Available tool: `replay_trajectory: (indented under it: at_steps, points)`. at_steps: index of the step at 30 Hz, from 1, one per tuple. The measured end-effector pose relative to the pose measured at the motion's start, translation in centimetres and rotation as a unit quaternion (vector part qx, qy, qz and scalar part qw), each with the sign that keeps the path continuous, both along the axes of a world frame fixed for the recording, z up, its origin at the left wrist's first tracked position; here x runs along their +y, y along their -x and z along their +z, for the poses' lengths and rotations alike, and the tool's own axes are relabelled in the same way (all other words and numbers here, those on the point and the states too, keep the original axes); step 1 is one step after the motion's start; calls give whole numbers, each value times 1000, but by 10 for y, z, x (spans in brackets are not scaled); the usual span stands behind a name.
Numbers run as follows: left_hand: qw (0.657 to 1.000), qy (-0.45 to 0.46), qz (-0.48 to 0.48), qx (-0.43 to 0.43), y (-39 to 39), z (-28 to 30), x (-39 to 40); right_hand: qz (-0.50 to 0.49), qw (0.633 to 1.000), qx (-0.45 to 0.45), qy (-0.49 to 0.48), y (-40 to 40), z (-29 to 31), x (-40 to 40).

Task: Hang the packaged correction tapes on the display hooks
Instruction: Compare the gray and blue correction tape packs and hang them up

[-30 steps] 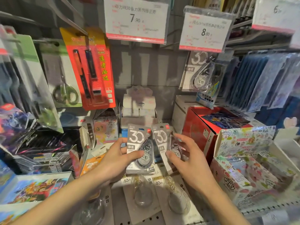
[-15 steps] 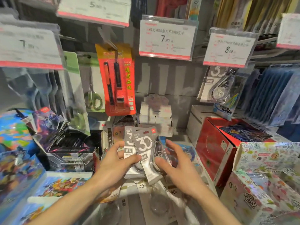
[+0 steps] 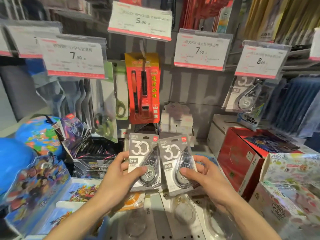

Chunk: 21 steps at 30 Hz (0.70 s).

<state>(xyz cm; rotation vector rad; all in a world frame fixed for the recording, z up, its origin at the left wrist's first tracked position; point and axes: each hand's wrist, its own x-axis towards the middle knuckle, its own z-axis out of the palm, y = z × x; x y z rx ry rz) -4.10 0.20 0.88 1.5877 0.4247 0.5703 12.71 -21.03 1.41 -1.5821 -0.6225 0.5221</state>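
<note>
Two grey carded correction tape packs marked "30" stand side by side in front of me. My left hand (image 3: 119, 172) pinches the left pack (image 3: 142, 153), thumb on its blister. My right hand (image 3: 204, 175) pinches the right pack (image 3: 173, 158) the same way. Both packs are upright, below the shelf's hooks. More of the same packs (image 3: 242, 96) hang on a hook at the right, under the 8.00 price tag (image 3: 261, 61). The hook behind the 7.90 price tag (image 3: 200, 51) is hidden; nothing hangs under it.
A red pen pack (image 3: 143, 89) hangs in the middle, scissors packs (image 3: 103, 104) to its left. A red box (image 3: 242, 158) and patterned boxes (image 3: 290, 186) stand at the right, a globe (image 3: 39, 134) and card boxes at the left. More tape packs (image 3: 183, 210) lie below my hands.
The two packs overlapped in my hands half a second ago; now they are apart, one in each hand. My view has tilted up and left, showing more price tags.
</note>
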Motion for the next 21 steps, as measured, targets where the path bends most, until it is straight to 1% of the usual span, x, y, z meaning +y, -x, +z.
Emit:
replay_trajectory:
  at_steps: [7, 12, 16, 21]
  points:
    - [998, -34, -16, -43, 0, 16, -13, -2, 996, -87, -12, 9, 41, -25]
    - [994, -65, -24, -80, -13, 42, -39, -3, 990, -131, -59, 2, 71, -53]
    - [991, -80, -16, -107, -38, 60, -80, -7, 984, -159, -78, -20, 91, -92]
    - [984, -116, -2, -134, -75, 82, -148, 20, 976, -195, -96, -62, 114, -164]
